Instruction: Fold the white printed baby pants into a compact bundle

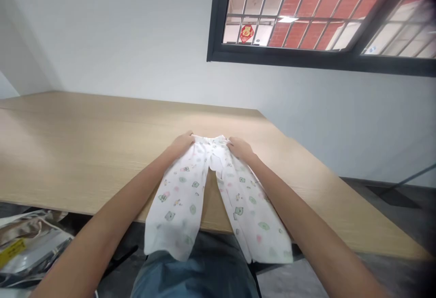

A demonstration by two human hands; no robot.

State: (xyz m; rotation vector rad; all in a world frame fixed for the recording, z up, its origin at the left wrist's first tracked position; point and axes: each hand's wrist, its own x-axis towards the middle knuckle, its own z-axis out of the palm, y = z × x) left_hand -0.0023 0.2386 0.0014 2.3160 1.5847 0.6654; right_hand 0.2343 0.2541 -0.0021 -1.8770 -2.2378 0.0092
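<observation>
Small white baby trousers (pixel 184 198) with a green and pink print lie on the wooden table (pixel 85 152), waistband away from me. Both legs run toward me and hang over the near edge above my lap. My left hand (pixel 182 143) is closed on the left corner of the waistband. At the right corner, my right hand (pixel 239 147) grips the waistband in the same way. The two trouser legs are spread apart in a V.
The table meets a white wall at the back; its right edge runs diagonally toward me. A barred window (pixel 306 16) sits high on the right. A silvery plastic bag (pixel 27 243) lies low at the left, below the table edge. Grey floor shows at the right.
</observation>
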